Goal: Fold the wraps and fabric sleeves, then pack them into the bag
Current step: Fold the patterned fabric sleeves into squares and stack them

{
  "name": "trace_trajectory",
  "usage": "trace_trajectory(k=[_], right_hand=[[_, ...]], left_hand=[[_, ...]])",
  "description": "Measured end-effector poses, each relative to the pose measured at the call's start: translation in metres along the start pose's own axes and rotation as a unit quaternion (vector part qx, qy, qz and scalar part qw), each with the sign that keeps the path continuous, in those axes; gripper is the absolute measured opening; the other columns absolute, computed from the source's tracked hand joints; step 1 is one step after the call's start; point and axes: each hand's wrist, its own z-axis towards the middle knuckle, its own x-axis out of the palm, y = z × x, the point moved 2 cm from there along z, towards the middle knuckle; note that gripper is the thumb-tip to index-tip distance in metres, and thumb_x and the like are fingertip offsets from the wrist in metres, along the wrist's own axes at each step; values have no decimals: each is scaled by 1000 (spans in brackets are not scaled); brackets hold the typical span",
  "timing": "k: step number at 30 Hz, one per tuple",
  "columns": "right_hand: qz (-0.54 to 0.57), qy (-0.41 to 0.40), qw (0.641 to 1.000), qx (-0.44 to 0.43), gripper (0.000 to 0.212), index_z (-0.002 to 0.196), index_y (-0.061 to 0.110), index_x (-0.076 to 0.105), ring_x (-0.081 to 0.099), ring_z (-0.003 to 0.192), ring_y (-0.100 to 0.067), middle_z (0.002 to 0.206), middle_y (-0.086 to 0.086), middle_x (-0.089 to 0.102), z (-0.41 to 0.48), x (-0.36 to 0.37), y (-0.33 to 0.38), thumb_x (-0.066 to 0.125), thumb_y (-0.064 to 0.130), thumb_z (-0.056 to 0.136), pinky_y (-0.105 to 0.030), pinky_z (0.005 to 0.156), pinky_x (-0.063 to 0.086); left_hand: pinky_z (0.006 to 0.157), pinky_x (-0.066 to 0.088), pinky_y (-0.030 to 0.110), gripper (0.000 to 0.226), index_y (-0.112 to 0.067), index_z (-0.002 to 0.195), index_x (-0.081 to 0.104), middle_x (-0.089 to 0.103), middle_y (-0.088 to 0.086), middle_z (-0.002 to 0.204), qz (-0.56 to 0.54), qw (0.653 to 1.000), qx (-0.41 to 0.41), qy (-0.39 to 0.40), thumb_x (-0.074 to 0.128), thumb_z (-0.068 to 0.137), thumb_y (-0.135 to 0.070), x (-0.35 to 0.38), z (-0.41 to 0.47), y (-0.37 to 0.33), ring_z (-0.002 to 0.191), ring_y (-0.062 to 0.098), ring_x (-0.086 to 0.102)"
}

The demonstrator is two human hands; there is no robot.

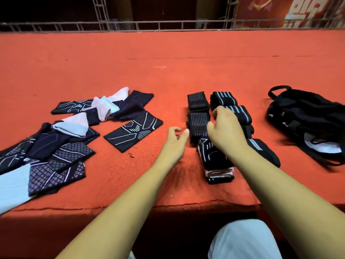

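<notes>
Several folded black wraps with grey stripes (198, 101) lie in two rows on the red cloth. In front of them sits a stack of folded patterned fabric sleeves (214, 161). My right hand (226, 128) hovers over the rows with its fingers bent down and thumb apart, and nothing is visibly pinched. My left hand (175, 140) is just left of the rows, loosely curled and empty. One flat dark sleeve (133, 132) lies to its left. Further left is a loose pile of unfolded sleeves (56, 146). The black bag (306, 120) lies open at the right.
The red cloth surface (168, 71) stretches far back to a metal railing (168, 25). Its front edge (130, 207) runs just before my lap, where a white trouser leg (242, 240) shows. A pale sleeve (13, 184) hangs near the left front edge.
</notes>
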Motion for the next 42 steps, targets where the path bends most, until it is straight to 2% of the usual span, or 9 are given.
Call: trace_trajectory(k=[3,7,12,17,24,32,37,39,42], right_hand=[[36,15,998,-39,24,107,1,57,53,107,-36,111,-19,59,6,14,42,54,11,85,-43,94,42],[84,91,991,-55,24,108,2,59,55,107,-33,112,-17,62,-1,62,87,55,11,86,-37,92,38],[96,193,974,-69,26,108,0,61,56,108,-33,112,-18,63,-20,141,114,57,9,84,-34,91,36],[101,228,961,-124,30,114,5,61,55,113,-31,117,-15,62,-28,202,130,57,8,84,-34,98,39],[36,201,959,-198,29,118,27,69,46,107,-26,112,2,59,-9,252,132,64,33,90,-39,96,38],[196,173,948,-183,22,101,16,69,59,98,-24,101,0,69,-6,237,113,52,20,88,-37,87,43],[331,205,915,-109,17,97,12,63,62,90,-19,93,-1,68,-25,202,83,49,18,92,-33,84,46],[338,206,912,-108,18,100,11,63,62,93,-16,97,0,69,-31,195,72,49,19,92,-33,88,47],[323,216,915,-113,23,107,23,58,60,102,1,106,16,65,-43,193,63,59,20,85,-22,96,45]], left_hand=[[100,49,50,23,-24,103,51,62,1,104,38,998,6,-50,57,94,-44,-53,3,7,107,25,62],[90,47,33,2,-19,93,59,63,-5,92,137,980,4,-145,60,93,-18,-138,-6,33,93,17,59],[95,45,37,21,-12,103,67,65,13,103,332,928,0,-167,57,86,-2,-217,-8,92,102,30,60],[103,40,42,43,-20,129,61,56,11,115,430,894,12,-122,62,87,-12,-233,13,123,114,31,51],[96,41,47,41,-18,132,55,55,9,117,513,837,52,-181,53,93,-30,-224,23,139,110,32,49],[107,39,45,68,-30,151,35,45,6,127,442,873,81,-192,65,89,-32,-229,21,137,117,27,44],[110,26,19,46,-34,112,73,47,0,134,340,912,165,-161,69,78,-3,-233,16,135,120,20,42],[108,21,9,30,-34,99,74,53,-6,131,301,925,196,-121,66,80,-12,-233,14,132,122,15,44],[111,28,19,19,-40,98,66,58,-26,126,256,940,219,-51,55,83,-36,-231,13,127,126,-1,45]])
